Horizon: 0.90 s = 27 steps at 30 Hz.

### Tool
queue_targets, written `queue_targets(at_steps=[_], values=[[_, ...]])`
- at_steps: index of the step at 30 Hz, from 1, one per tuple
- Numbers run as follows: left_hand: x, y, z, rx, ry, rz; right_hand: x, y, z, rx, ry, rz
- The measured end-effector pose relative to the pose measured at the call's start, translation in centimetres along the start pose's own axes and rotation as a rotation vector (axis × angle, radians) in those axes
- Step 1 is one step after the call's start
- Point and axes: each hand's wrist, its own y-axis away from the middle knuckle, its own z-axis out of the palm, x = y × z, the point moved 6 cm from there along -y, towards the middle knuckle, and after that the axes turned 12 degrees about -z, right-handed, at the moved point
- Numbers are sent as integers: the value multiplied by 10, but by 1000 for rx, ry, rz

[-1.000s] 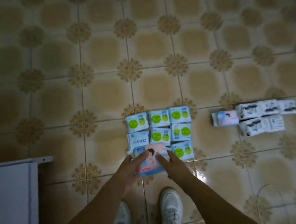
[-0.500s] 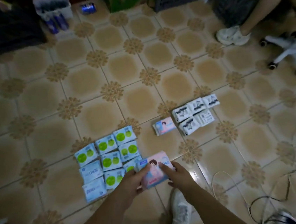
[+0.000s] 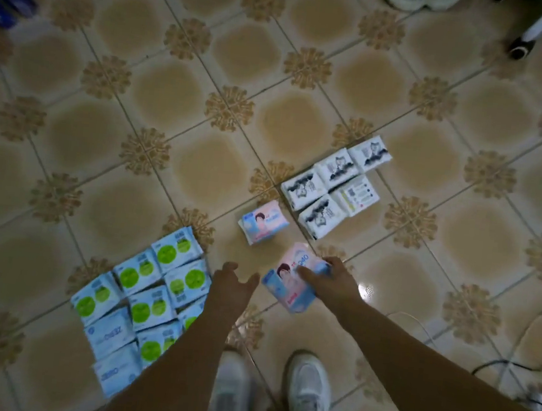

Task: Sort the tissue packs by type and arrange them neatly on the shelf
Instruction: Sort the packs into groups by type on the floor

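Right hand (image 3: 333, 280), lower centre-right of frame: fingers and thumb curled round a pink-and-blue tissue pack (image 3: 291, 281), held tilted just above the tiled floor (image 3: 199, 171). Forearm runs in from the lower right corner. Left hand (image 3: 233, 283), just left of the pack: fingers loosely spread, holding nothing, not touching the pack. Its forearm comes up from the bottom edge.

A second pink-and-blue pack (image 3: 263, 222) lies on the floor just above the held one, apart from it. Upper right of that, a cluster of white-and-black packs (image 3: 333, 183), edges touching. Lower left, a block of green-dot packs (image 3: 142, 299) in rows; the left forearm covers its right edge, so the count cannot be told. Print on all packs too blurred to read fully. Two white shoes (image 3: 306, 396) at bottom centre, the left one partly behind the arm. Cables (image 3: 515, 348) at right edge, cut off.

Versus 0.5 s ago: both hands held the pack then; the left has let go. The pack now sits nearer the lone pink-and-blue one.
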Motion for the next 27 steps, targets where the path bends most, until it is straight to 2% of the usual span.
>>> queue_targets(at_steps=[3, 6, 11, 13, 15, 18, 21, 23, 25, 27], values=[[28, -39, 6, 74, -151, 112, 26, -41, 10, -1, 24, 13], [59, -99, 24, 169, -243, 253, 71, -105, 34, 24, -90, 37], [71, -179, 60, 62, -45, 273, 114, -166, 76, 109, -381, 111], [76, -191, 63, 87, 39, 308, 118, -177, 81, 190, -386, 116], [84, -199, 62, 101, 99, 328, 112, -180, 85, 202, -319, 91], [98, -211, 57, 63, 49, 309, 102, -188, 92, 195, -418, 104], [110, -200, 44, -35, -103, 270, 88, -182, 96, 98, -632, 194], [111, -175, 21, 23, -270, 255, 74, -158, 89, 16, -499, 274], [113, -136, -6, 57, -365, 267, 59, -126, 70, 22, -215, 320], [113, -98, -32, 63, -422, 283, 16, -98, 48, -36, 45, 242]])
